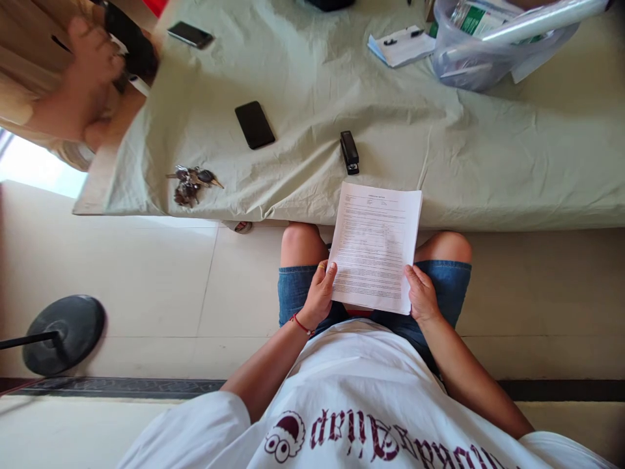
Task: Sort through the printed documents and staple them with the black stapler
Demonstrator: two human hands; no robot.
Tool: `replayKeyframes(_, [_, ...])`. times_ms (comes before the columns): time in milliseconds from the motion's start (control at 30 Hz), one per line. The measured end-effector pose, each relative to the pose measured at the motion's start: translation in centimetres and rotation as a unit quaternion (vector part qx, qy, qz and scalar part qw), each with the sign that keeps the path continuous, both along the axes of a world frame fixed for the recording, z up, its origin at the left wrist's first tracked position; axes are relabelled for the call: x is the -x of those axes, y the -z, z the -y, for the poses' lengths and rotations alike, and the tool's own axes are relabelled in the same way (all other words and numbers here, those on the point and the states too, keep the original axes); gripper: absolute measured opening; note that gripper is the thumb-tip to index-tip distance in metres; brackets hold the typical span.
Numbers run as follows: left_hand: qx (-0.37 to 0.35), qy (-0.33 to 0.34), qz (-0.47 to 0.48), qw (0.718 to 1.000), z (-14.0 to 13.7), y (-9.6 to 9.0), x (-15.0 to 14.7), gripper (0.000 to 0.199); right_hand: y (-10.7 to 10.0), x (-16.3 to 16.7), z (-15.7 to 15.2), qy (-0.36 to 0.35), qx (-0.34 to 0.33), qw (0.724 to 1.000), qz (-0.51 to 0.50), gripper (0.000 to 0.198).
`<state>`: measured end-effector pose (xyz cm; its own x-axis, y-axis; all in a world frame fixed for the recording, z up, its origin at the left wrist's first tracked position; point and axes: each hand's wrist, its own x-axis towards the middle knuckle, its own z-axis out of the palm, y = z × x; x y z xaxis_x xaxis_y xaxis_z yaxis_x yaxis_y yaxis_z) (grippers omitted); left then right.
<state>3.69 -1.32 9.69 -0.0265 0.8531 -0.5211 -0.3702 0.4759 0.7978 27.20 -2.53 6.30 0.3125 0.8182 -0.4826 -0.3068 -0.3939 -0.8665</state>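
A stack of printed papers (375,251) is held between my two hands above my lap, its far end over the table's near edge. My left hand (319,290) grips the left side near the bottom, thumb on top. On the opposite side, my right hand (420,292) pinches the lower right edge, also with the thumb on top. The fingers under the sheets are hidden. Just beyond the papers, a black stapler (349,152) lies on the cloth, touched by neither hand.
The table wears a pale green cloth (303,176). On it lie a black phone or wallet (254,124), keys (192,184), another phone (190,34), a notepad with a pen (403,47) and a plastic basket (481,68). Another person's hand (92,55) is at the left. A round black base (66,335) stands on the floor.
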Motion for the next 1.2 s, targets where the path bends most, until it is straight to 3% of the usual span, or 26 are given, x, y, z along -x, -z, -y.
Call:
replayKeyframes(133, [0.010, 0.036, 0.011, 0.999, -0.3, 0.1, 0.4, 0.063, 0.5, -0.1, 0.1, 0.012, 0.013, 0.999, -0.027, 0.057])
replayKeyframes(400, [-0.065, 0.088, -0.102, 0.989, -0.2, 0.1, 1.0, 0.059, 0.8, -0.5, -2.3, 0.024, -0.053, 0.998, -0.033, 0.050])
replayKeyframes(600, [-0.025, 0.091, -0.008, 0.995, 0.6, 0.2, 0.9, 0.058, 1.0, -1.4, -2.9, 0.012, -0.063, 0.998, 0.004, 0.044])
replayKeyframes(867, [0.051, 0.170, 0.122, 0.977, -0.3, 1.1, 2.4, 0.053, -0.6, -1.8, -2.0, -0.025, -0.093, 0.995, 0.014, 0.043])
replayKeyframes(1067, [0.080, 0.165, 0.092, 0.979, -0.3, 2.4, 1.1, 0.056, -1.7, -1.4, -1.7, -0.036, -0.096, 0.995, 0.010, 0.046])
replayKeyframes(1200, [0.070, 0.179, 0.137, 0.972, 0.2, 2.2, 1.5, 0.058, -2.1, -1.8, -1.6, -0.037, -0.081, 0.996, -0.026, 0.051])
